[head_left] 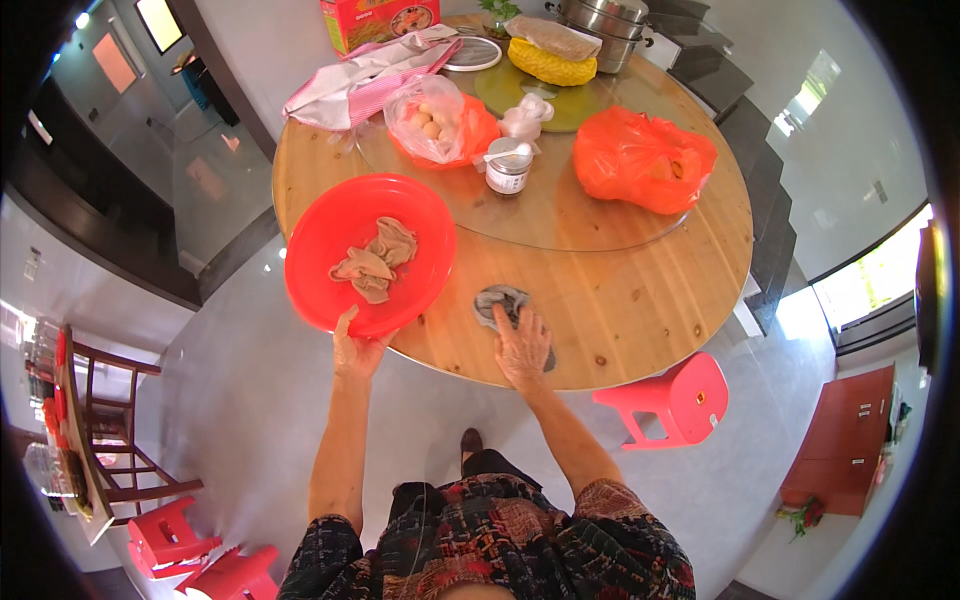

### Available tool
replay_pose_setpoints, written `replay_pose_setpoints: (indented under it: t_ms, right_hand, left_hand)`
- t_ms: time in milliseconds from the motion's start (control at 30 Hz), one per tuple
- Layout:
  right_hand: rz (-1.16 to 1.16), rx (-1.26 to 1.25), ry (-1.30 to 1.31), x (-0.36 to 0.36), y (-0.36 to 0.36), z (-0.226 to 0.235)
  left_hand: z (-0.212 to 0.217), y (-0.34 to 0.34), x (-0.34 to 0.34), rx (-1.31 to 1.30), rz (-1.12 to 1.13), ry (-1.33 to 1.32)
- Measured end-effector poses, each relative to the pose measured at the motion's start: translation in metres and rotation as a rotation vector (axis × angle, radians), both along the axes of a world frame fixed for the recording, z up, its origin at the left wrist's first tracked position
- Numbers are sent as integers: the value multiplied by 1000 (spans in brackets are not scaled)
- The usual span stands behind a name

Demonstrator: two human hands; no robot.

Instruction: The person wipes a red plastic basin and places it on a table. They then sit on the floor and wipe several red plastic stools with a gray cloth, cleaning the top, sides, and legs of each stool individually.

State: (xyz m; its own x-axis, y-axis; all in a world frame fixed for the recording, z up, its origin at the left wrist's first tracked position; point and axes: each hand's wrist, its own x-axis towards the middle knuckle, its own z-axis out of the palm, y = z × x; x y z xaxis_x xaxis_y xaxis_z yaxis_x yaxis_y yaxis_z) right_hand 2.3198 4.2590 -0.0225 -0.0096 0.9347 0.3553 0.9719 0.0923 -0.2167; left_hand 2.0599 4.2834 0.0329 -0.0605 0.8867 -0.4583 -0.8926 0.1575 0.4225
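My left hand (360, 346) grips the near rim of a red plastic basin (310, 225), its thumb over the edge. The basin overlaps the left front edge of the round wooden table (620, 320). Inside it lie crumpled tan pieces of fabric (372, 265) that look like socks. My right hand (522, 348) is on a bunched grey cloth (497, 298) near the table's front edge, its fingers pressed into the fabric. Part of the cloth shows beyond the far side of the fingers, and a dark end sticks out on the right. The palm hides the rest.
On the glass turntable (560, 225) are a lidded jar (508, 172), a bag of eggs (432, 122) and an orange plastic bag (640, 160). Behind are a yellow bundle (552, 62), steamer pots (612, 30) and a pink-striped cloth (370, 82). A red stool (690, 400) stands at right.
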Motion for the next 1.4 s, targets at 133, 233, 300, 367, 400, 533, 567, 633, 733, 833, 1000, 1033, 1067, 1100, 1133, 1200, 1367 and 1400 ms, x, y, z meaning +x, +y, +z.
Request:
replay_pose_setpoints:
  t_ms: [133,233,300,367,400,533,567,633,733,833,1000,1033,1067,1100,1133,1200,1367,1400]
  right_hand:
    - [141,81,6,-44,15,-16]
    - [354,47,159,-83,5,-10]
    - [494,-56,206,-90,-7,-16]
    - [631,-106,222,-92,-13,-17]
    - [700,-119,235,-85,-12,-20]
    - [869,-113,179,-69,-9,-3]
    - [875,-94,131,-68,-10,7]
    - [821,-114,75,-67,-9,1]
    - [780,-120,55,-62,-16,-1]
    - [735,-141,-19,-42,-29,7]
    - [553,-76,-54,19,-60,-5]
    - [513,-65,-36,33,-67,-8]
    - [453,-45,-68,50,-76,-16]
    - [395,-24,-100,68,-82,-21]
    - [319,-80,-112,80,-89,-16]
    - [92,-164,-75,111,-98,-10]
    - [-368,-104,134,143,-84,-30]
    - [-300,-107,134,146,-79,-41]
  left_hand:
    - [2,-9,-3,-113,-37,93]
    - [-16,-26,-11,-159,-32,-8]
    - [-28,-43,-16,-164,-34,-51]
    - [-35,-68,-23,-180,-29,-26]
    - [-42,-82,-28,-222,-34,1]
    - [-86,-155,-59,-429,-28,85]
    - [-95,-172,-63,-485,-29,94]
    - [-109,-195,-62,-523,-55,67]
    - [-119,-230,-63,-549,-45,28]
    - [-127,-258,-69,-568,10,-8]
    - [-141,-301,-82,-602,79,-13]
    - [-147,-313,-86,-594,96,-13]
    - [-151,-328,-93,-590,106,-10]
    - [-154,-343,-97,-581,111,-21]
    - [-156,-363,-104,-577,126,-28]
    - [-158,-393,-114,-601,149,-46]
    - [-151,-467,-131,-705,228,-47]
    - [-150,-476,-133,-722,230,-44]
